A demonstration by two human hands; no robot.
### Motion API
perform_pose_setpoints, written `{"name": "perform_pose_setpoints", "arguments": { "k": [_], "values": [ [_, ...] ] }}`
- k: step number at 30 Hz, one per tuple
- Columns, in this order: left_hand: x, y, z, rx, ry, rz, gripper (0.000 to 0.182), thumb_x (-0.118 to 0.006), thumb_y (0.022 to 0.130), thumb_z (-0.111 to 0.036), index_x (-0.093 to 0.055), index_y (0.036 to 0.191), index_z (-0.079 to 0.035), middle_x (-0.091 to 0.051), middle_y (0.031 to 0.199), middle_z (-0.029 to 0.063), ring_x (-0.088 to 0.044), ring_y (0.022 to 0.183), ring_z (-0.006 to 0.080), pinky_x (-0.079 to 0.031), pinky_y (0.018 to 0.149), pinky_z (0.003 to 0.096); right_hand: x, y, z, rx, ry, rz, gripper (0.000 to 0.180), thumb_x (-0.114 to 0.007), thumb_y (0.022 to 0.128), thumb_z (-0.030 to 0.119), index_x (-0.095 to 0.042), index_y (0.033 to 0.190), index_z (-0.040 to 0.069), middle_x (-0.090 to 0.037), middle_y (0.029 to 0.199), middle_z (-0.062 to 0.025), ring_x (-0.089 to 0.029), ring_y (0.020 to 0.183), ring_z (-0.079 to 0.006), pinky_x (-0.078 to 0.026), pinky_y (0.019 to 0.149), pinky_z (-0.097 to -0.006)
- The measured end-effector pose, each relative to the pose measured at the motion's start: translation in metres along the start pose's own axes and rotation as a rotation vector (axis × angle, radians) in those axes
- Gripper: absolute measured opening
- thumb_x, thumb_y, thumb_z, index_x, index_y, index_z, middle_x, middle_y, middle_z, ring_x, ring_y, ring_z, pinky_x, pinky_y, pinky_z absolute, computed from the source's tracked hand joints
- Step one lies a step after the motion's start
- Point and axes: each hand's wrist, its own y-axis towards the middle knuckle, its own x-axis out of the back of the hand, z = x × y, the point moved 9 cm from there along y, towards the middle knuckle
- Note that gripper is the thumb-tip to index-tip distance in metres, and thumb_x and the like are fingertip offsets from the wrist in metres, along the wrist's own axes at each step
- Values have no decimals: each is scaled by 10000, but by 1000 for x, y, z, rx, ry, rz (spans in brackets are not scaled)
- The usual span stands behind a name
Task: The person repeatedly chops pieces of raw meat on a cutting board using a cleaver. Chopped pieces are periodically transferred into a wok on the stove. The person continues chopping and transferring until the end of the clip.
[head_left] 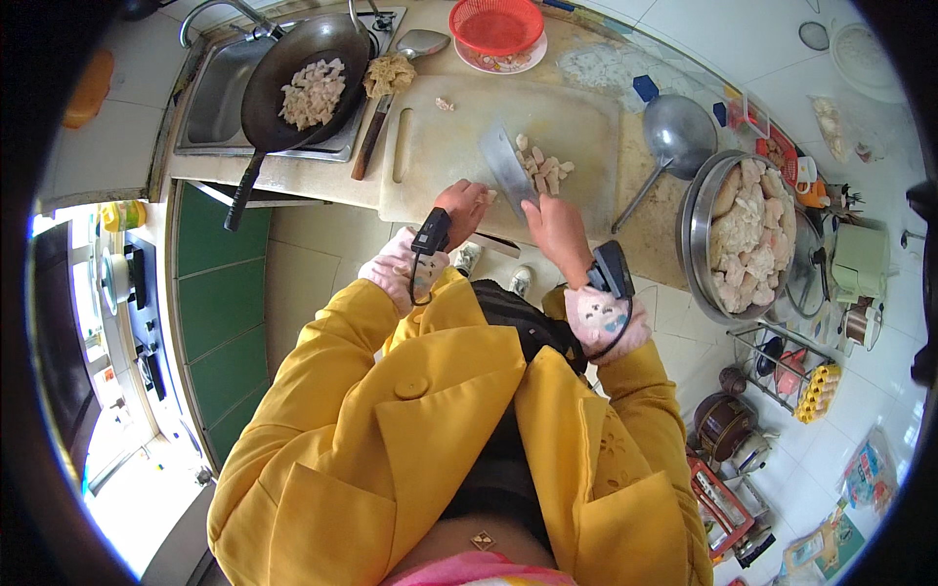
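My right hand (558,236) grips a cleaver (509,162), its broad blade resting flat-side tilted over the cutting board (440,157). Just right of the blade lies a small heap of pale raw meat pieces (548,173). At the board's near edge, my left hand (462,209) has its fingers bent around a pale piece of meat (489,196), partly hidden by them. A lone scrap of meat (444,105) sits toward the far left of the board.
A wok (260,110) of diced meat rests over the sink (209,110). Beside the board are a wooden-handled spatula (372,139), a loofah-like scrubber (388,75) and a steel ladle (678,135). A red basket (497,28) sits behind; a metal basin (700,242) heaped with raw meat stands right.
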Motion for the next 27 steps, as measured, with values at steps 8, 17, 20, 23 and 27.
{"name": "perform_pose_setpoints", "arguments": {
  "k": [8,17,20,23,27],
  "values": [
    [-16,0,15,61,96,31,117,-630,854,-153,-638,864,-37,-615,808,190,-612,791,390,-506,692,438,-9,-31,5,-55,-26,108,342,-591,910,284,-610,762,-24,-615,723,-268,-604,714,-471,-468,652,-546],
    [-20,2,16,-49,120,-37,103,-632,817,-125,-588,828,-32,-582,778,180,-589,757,397,-486,653,455,-57,1,3,-126,-2,138,348,-593,901,302,-662,809,-27,-647,780,-264,-634,770,-464,-495,672,-534],
    [-24,2,19,-52,78,-10,101,-638,797,-120,-584,830,-42,-574,795,171,-585,770,396,-488,650,450,-65,27,4,-128,42,57,371,-590,906,322,-669,819,-30,-652,789,-265,-639,778,-462,-500,674,-530],
    [-28,2,21,-61,111,19,120,-631,798,-133,-579,867,-50,-571,806,170,-585,759,394,-493,653,460,-58,51,0,-175,107,-117,412,-588,908,348,-662,819,-48,-643,765,-278,-638,762,-465,-501,669,-528],
    [-32,16,42,36,234,41,156,-579,844,-211,-568,906,-68,-570,812,196,-588,730,399,-507,618,482,-26,49,-31,-342,282,-293,421,-585,915,342,-640,799,-59,-634,717,-270,-634,728,-469,-499,641,-521]
  ]
}}
